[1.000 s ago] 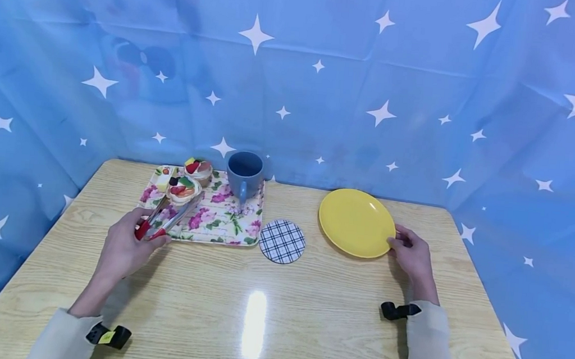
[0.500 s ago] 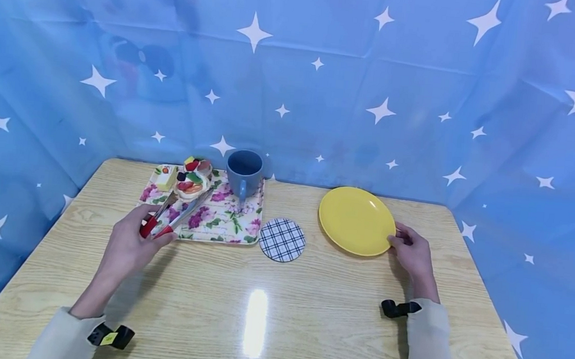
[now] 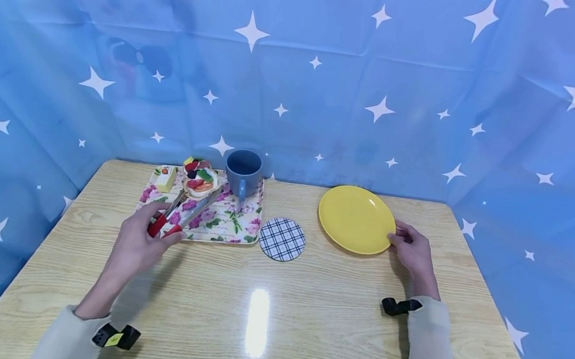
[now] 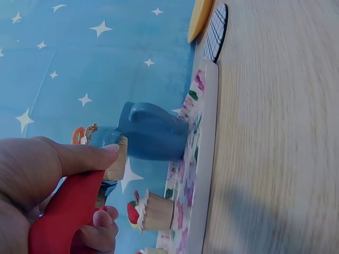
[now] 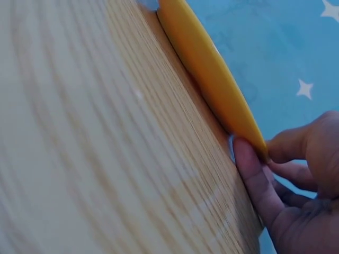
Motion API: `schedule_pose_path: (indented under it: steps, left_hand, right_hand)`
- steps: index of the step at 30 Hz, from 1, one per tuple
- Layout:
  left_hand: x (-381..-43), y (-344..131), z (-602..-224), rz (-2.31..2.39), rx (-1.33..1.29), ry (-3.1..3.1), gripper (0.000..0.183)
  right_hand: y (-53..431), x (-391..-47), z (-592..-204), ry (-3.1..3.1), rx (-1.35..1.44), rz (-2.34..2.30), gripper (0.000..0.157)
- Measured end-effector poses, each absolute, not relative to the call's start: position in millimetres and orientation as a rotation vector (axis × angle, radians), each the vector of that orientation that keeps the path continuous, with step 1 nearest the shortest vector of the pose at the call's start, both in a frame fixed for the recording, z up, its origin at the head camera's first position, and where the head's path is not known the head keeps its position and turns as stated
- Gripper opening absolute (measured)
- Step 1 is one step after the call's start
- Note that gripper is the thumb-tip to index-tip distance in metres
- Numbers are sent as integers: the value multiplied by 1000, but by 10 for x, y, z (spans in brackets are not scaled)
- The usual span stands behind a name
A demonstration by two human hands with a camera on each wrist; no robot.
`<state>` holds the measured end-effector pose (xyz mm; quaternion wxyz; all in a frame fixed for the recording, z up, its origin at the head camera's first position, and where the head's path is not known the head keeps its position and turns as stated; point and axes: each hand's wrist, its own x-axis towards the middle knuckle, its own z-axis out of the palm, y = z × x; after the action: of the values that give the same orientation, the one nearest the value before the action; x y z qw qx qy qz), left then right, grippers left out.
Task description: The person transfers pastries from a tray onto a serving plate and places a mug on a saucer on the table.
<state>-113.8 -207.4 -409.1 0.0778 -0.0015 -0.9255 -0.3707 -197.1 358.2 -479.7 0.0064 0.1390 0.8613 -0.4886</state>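
Observation:
My left hand (image 3: 137,241) grips a pair of tongs with red handles (image 4: 69,214). Between the tongs' metal tips is a fruit-topped cupcake (image 3: 202,184), raised above the floral tray (image 3: 222,232); in the left wrist view the tongs and thumb partly cover it. A second cupcake (image 4: 159,211) stands on the tray, partly hidden behind the held one in the head view. To the right, my right hand (image 3: 413,256) pinches the near right rim of a yellow plate (image 3: 355,220), thumb on one side and fingers on the other.
A blue mug (image 3: 243,170) stands at the tray's back right, close to the held cupcake. A small cake slice (image 3: 166,179) sits at the tray's back left. Between tray and plate lies a round checked coaster (image 3: 282,240). A starry blue curtain (image 3: 325,92) hangs behind the table.
My left hand, with the tongs and cupcake, has shifted right and slightly away across the tray toward the mug. My right hand and the plate have stayed in place.

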Motion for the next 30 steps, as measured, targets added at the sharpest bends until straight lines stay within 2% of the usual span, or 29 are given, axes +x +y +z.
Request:
schedule_pose_path:
  steps: [30]
  left_hand:
    - [-1320, -1668, -3895, -1206, -132, -2758, 62]
  right_hand:
    - [3582, -1985, -4815, 2685, 448, -1553, 54]
